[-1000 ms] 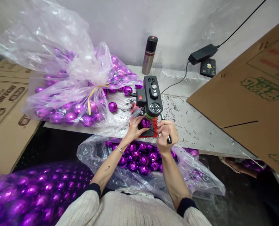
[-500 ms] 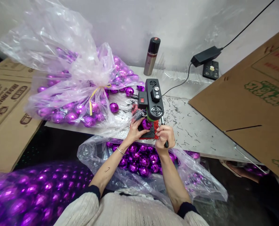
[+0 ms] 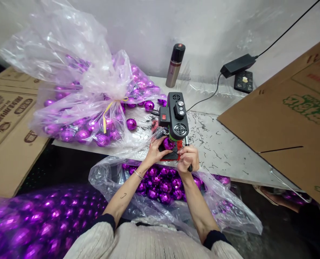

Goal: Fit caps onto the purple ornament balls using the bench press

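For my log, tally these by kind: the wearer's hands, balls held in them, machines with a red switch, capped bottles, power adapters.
Left hand and right hand: 2
Held purple ball: 1
Black machine: 1
Black-capped bottle: 1
Black power adapter: 1
Total: 6

Cream top (image 3: 149, 241), kinda crinkly fabric with thin broken vertical lines all over. The sleeves (image 3: 94, 237) stop well back from the grip on both arms, finished with wide dark navy cuffs (image 3: 108, 220). Thin silvery bracelet (image 3: 138, 175) just behind the left hand (image 3: 154, 153), and further back from that grip a little dark hook-shaped mark (image 3: 123, 196), looks like a tattoo.
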`<state>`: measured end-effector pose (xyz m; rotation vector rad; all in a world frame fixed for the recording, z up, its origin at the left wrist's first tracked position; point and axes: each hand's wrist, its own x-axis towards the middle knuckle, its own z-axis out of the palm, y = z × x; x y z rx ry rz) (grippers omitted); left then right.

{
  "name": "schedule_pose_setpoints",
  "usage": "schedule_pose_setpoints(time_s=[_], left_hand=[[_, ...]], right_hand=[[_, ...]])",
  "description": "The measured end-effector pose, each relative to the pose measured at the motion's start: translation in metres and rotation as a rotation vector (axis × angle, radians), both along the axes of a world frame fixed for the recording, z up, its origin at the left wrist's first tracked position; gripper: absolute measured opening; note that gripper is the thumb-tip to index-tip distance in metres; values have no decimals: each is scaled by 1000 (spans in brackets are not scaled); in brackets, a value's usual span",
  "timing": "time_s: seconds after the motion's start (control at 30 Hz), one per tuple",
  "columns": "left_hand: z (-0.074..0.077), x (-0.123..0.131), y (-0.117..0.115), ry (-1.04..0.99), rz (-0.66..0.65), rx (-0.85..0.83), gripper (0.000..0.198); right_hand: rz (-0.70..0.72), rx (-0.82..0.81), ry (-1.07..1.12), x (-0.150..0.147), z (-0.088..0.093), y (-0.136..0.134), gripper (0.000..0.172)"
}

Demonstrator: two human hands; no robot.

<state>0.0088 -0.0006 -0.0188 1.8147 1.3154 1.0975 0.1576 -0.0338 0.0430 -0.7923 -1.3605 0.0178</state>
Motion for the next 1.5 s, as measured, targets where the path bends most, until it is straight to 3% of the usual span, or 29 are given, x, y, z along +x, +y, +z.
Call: schedule_pose_setpoints(time_s=[0.37, 0.47, 0.57, 0.67, 0.73, 0.87, 0.93, 1.03, 1.13, 1.2, 1.27, 1.37, 1.5], left_hand=[[4, -1, 2, 19, 4, -32, 73], [2, 1, 5, 10, -2, -9, 72], [-1, -1, 0, 8, -11, 53, 72], [-5, -12, -23, 29, -7, 172, 72], [-8, -23, -51, 86, -30, 263, 69], [-11, -42, -107, 306, -199, 316, 65], [-8, -46, -117, 379, -267, 300, 77], [8, -52, -91, 368, -183, 302, 74], [39, -68, -29, 314, 188, 288, 47], [62, -82, 16, 349, 449, 211, 49], [81, -95, 52, 503, 601, 39, 53], [97, -104, 79, 768, 592, -226, 56], [89, -107, 78, 835, 420, -318, 53]], right_hand=[[72, -2, 16, -1, -11, 2, 33], [47, -31, 31, -1, 6, 1, 35], [-19, -89, 45, -2, 37, -2, 37], [-29, -155, 42, -2, 62, -5, 39], [-9, -159, 33, -2, 66, -7, 39], [-8, -151, 33, -2, 55, -10, 39], [-25, -146, 49, -2, 48, -9, 40], [-25, -139, 62, -2, 42, -7, 40], [-19, -133, 52, -2, 41, -6, 40], [-20, -126, 43, -2, 42, -7, 40], [-20, -123, 39, -2, 43, -7, 39], [-17, -113, 36, -2, 43, -7, 39], [-18, -115, 31, -3, 42, -8, 38]])
